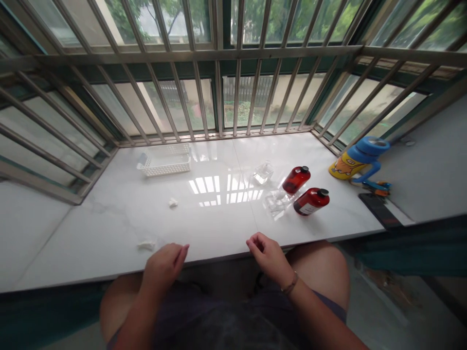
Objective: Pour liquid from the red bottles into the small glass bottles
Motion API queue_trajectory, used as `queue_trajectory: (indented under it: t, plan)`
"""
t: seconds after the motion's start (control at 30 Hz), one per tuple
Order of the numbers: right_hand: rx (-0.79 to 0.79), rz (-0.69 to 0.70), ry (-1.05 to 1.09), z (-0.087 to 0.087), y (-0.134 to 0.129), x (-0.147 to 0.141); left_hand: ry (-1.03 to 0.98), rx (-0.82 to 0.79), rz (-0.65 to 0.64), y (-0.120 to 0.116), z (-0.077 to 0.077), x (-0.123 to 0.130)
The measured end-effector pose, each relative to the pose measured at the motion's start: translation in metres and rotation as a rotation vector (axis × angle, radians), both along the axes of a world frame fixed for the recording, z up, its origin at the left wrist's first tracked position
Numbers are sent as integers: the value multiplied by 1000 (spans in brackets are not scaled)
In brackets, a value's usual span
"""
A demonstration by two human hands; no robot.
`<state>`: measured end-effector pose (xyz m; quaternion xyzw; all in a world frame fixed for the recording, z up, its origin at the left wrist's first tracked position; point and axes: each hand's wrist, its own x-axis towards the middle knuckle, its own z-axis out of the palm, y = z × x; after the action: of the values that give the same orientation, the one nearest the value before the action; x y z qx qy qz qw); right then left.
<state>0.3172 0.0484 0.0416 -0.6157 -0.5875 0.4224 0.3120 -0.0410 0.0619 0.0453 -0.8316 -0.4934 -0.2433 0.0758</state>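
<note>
My left hand (165, 266) is loosely closed at the front edge of the white marbled counter (215, 228), its thumb laid along the curled fingers. Just beyond it lies a crumpled white scrap (146, 245), and a second small white scrap (172, 203) is farther back. Over the same edge, my right hand (268, 255) has its fingers curled in, with nothing visible in them. Nearest to it are crumpled clear plastic pieces (276, 204) and a red bottle (311, 201) with a black cap and white label. Another red bottle (296, 180) stands behind that one.
A white perforated basket (166, 167) sits at the back left. More clear plastic (263, 172) lies at centre right. On the right are a blue and yellow flask (355, 160), a small orange and blue item (379, 187) and a black phone (379, 210). Metal bars (237, 97) line the window.
</note>
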Motion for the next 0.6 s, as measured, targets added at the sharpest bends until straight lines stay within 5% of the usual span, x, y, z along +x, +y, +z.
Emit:
queue_trajectory:
  t: [0.13, 0.33, 0.6]
  plan:
    - [45, 36, -94, 2, 3, 10, 13, -7, -77, 4, -20, 28]
    - [134, -84, -150, 10, 10, 34, -120, 57, -62, 12, -49, 32]
    - [279, -190, -323, 13, 21, 58, -286, -115, -1, 13, -47, 29]
